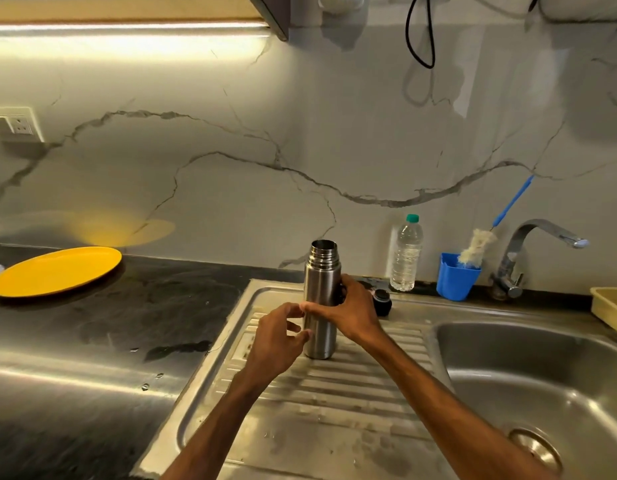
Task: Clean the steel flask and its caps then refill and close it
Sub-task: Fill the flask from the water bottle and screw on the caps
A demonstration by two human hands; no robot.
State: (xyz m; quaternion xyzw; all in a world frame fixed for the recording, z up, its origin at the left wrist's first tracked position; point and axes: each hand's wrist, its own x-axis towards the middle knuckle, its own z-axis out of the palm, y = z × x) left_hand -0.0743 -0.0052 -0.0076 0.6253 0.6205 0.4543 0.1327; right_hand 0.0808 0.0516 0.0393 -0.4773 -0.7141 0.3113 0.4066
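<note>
Our right hand [348, 315] grips the steel flask [321, 271], which stands upright and uncapped on the sink drainboard [334, 393]. Our left hand [276, 341] hovers just beside its lower wall, fingers loosely spread, holding nothing. A black cap [381, 301] sits behind.

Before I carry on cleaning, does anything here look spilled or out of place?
Yes: a water puddle lies on the black counter, left of the drainboard. The steel flask stands upright, uncapped.

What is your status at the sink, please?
Right hand grips flask, left hand open beside it. Flask upright on drainboard, uncapped. Black cap behind right hand.
</note>
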